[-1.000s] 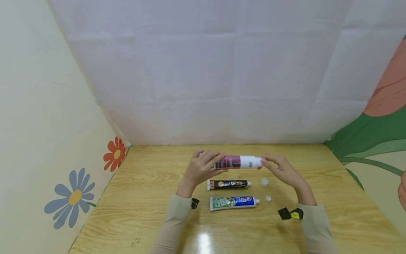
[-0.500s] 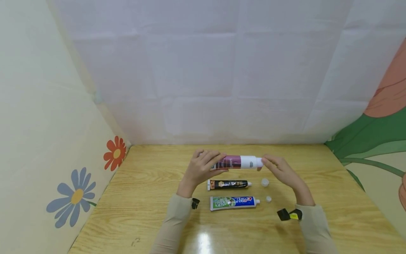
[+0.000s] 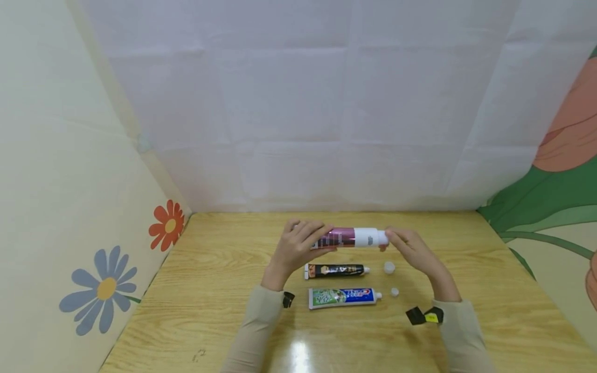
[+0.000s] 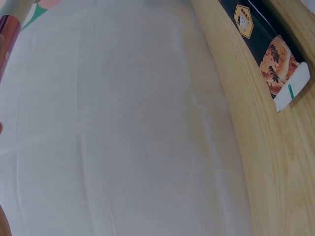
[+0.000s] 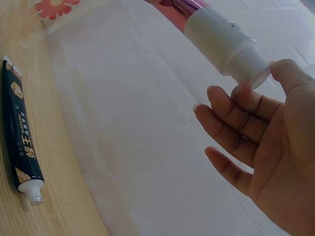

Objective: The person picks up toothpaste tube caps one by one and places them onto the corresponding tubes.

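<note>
A purple and white toothpaste tube (image 3: 342, 237) is held level above the table. My left hand (image 3: 298, 246) grips its purple end, fingers over the top and thumb beneath. At the other end my right hand (image 3: 412, 251) pinches the white cap (image 5: 251, 69) between thumb and index finger; its other fingers are loosely bent, apart from the tube. Below lie a black toothpaste tube (image 3: 336, 271) and, nearer to me, a green and blue toothpaste tube (image 3: 344, 297). Both have bare nozzles pointing right. The left wrist view shows only a sliver of the held tube (image 4: 7, 42).
Two loose white caps, a larger cap (image 3: 389, 267) and a smaller cap (image 3: 394, 292), lie right of the nozzles. The wooden table (image 3: 200, 280) meets a white cloth backdrop (image 3: 289, 129) at its far edge. Flower-patterned panels flank it.
The held tube has shifted very slightly to the right. The right wrist has turned a little, while its fingertips stay at the cap. The things on the table have not moved.
</note>
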Demonstrator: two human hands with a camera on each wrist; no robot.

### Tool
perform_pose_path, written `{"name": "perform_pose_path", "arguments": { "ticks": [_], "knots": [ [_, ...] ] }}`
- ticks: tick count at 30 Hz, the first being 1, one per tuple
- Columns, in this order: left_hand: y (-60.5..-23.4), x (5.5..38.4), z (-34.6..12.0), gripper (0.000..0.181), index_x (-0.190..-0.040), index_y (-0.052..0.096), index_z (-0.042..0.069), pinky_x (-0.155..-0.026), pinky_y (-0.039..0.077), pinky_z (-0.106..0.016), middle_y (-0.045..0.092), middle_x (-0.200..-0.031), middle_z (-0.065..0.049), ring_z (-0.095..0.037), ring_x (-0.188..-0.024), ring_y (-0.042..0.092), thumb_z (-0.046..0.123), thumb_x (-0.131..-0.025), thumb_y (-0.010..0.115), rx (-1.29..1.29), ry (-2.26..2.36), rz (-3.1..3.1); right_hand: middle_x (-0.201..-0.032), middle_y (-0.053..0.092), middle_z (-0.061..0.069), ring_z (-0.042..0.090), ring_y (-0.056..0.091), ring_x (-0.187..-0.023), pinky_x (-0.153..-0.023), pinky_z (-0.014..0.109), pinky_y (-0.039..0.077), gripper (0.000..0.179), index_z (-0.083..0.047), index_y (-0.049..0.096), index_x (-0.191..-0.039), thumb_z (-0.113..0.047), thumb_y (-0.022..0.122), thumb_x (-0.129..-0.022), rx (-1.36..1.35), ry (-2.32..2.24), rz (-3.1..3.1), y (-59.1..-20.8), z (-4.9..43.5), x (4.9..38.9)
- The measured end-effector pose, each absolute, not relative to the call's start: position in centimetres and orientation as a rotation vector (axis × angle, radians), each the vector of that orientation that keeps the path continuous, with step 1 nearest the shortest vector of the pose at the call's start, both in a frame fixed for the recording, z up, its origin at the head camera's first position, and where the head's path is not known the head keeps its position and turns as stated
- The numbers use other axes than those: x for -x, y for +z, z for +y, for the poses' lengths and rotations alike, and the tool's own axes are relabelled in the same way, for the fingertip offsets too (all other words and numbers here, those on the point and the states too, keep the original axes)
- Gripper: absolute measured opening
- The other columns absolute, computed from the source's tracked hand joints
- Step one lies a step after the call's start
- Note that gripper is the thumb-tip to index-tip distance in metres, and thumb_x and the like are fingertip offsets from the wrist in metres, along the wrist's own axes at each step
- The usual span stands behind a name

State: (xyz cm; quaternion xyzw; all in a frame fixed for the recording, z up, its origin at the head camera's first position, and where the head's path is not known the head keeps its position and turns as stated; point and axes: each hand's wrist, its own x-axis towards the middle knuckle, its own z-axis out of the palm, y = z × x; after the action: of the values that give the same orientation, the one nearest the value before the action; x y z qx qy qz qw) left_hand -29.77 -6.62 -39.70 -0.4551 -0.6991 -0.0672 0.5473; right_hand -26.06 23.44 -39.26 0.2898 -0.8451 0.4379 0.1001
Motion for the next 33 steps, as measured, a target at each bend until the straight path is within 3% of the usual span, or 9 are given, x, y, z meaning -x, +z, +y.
{"name": "perform_pose_path", "arguments": {
  "ticks": [13,23,28,33],
  "knots": [
    [-39.8,29.9,-6.64,0.062,-0.115,0.063,0.014,-0.077,0.041,-0.031,0.063,-0.102,0.001,-0.012,-0.086,0.059,0.051,-0.068,0.076,1.095,-0.177,-1.655,-0.082,0.062,0.001,0.01,0.054,-0.077,-0.071,0.03,0.043,0.031,-0.012,0.061,-0.083,-0.011,0.035,-0.1,-0.837,1.285,-2.503,-39.55,23.51,26.22],
    [-39.75,29.84,-6.61,0.059,-0.113,0.064,0.014,-0.076,0.042,-0.031,0.063,-0.102,0.001,-0.013,-0.084,0.059,0.05,-0.068,0.077,1.076,-0.168,-1.674,-0.088,0.062,0.004,0.012,0.054,-0.08,-0.072,0.031,0.045,0.019,-0.013,0.063,-0.094,-0.012,0.044,-0.098,-0.784,1.157,-2.513,-39.28,23.81,26.14],
    [-39.83,29.87,-6.74,0.059,-0.113,0.064,0.014,-0.076,0.042,-0.031,0.063,-0.101,0.002,-0.013,-0.083,0.059,0.051,-0.068,0.076,1.074,-0.167,-1.682,-0.097,0.065,0.002,0.017,0.058,-0.092,-0.082,0.044,0.047,0.019,-0.012,0.063,-0.109,-0.02,0.053,-0.095,-0.723,1.172,-2.543,-38.95,23.63,25.79],
    [-39.83,29.9,-6.79,0.06,-0.112,0.065,0.014,-0.075,0.041,-0.031,0.063,-0.101,0.002,-0.013,-0.082,0.058,0.051,-0.067,0.076,1.068,-0.175,-1.689,-0.1,0.065,0.0,0.018,0.057,-0.096,-0.093,0.056,0.038,0.029,-0.014,0.062,-0.113,-0.02,0.067,-0.086,-0.742,1.225,-2.519,-38.78,23.55,25.59]
  ]
}}
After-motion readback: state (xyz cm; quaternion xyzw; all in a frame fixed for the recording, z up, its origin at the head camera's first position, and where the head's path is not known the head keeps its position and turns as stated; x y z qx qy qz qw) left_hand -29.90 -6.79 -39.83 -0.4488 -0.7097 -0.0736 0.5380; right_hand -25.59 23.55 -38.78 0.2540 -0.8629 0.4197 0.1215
